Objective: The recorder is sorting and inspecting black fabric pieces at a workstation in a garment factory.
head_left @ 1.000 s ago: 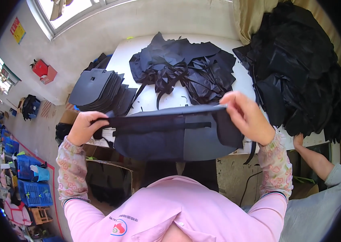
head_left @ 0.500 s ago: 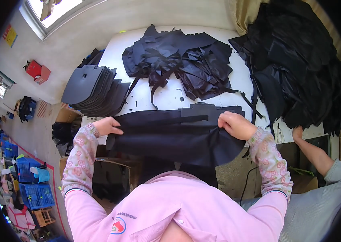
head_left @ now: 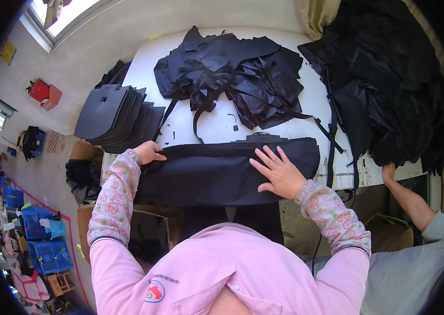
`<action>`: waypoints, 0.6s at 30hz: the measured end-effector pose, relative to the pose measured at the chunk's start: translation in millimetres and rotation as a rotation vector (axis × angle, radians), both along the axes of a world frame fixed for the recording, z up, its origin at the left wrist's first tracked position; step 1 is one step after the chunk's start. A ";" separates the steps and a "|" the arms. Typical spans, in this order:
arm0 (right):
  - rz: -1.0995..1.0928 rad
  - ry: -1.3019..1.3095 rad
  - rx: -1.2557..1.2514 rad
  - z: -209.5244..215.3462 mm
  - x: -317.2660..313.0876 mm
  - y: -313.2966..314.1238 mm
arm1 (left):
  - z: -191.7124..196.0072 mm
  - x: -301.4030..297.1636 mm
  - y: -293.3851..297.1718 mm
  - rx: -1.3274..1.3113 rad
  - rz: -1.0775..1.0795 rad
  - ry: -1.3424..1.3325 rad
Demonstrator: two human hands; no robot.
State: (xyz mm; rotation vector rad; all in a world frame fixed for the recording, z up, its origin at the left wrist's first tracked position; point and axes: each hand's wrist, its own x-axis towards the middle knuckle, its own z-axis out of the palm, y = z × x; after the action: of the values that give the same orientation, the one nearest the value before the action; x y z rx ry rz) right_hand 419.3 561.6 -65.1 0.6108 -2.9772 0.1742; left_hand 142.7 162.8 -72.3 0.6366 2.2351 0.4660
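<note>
A wide piece of black fabric [head_left: 206, 181] lies along the table's near edge and hangs down in front of it. At its upper left corner my left hand [head_left: 149, 153] pinches the edge between thumb and fingers. My right hand [head_left: 280, 176] rests flat on the right part of the fabric, fingers spread. The top edge of a dark stiff panel [head_left: 264, 137] peeks out behind the cloth; the rest of it is covered. Left of the fabric stands a stack of dark grey panels with small slots [head_left: 103, 113].
A heap of black fabric pieces with straps [head_left: 227, 73] covers the back of the white table [head_left: 143, 65]. On the right rises a large black pile [head_left: 384, 89]; another person's hand [head_left: 388, 172] touches its lower edge. An open cardboard box [head_left: 166, 212] sits below the table.
My right hand has let go of the fabric's upper edge and now lies flat on it, further left. The strip that lay across the cloth is covered; the fabric is smoother.
</note>
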 end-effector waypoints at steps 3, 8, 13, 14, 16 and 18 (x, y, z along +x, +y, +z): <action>-0.003 -0.158 0.002 -13.4 5.0 1.4 | 2.8 -1.0 -16.4 -0.089 -0.054 0.199; -0.017 -0.233 0.000 -14.0 1.6 3.4 | 33.9 9.3 -46.0 -0.174 0.241 0.170; 0.012 -0.284 -0.014 0.4 -5.7 5.2 | 88.6 33.1 -37.2 0.044 0.327 0.144; 0.025 -0.282 -0.015 9.3 -12.1 3.7 | 100.8 40.5 -30.1 0.108 0.304 0.153; -0.045 -0.421 -0.008 37.1 -24.7 4.4 | 121.4 56.6 -8.6 0.158 0.278 0.155; 0.026 -0.250 -0.109 70.5 -41.9 -6.6 | 140.8 75.9 14.9 0.205 0.256 0.160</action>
State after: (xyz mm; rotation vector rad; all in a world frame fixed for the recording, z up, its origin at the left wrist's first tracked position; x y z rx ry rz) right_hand 377.4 555.0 5.4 0.6603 -3.1704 0.4425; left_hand 218.6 177.7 68.5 0.5074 2.4545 0.8055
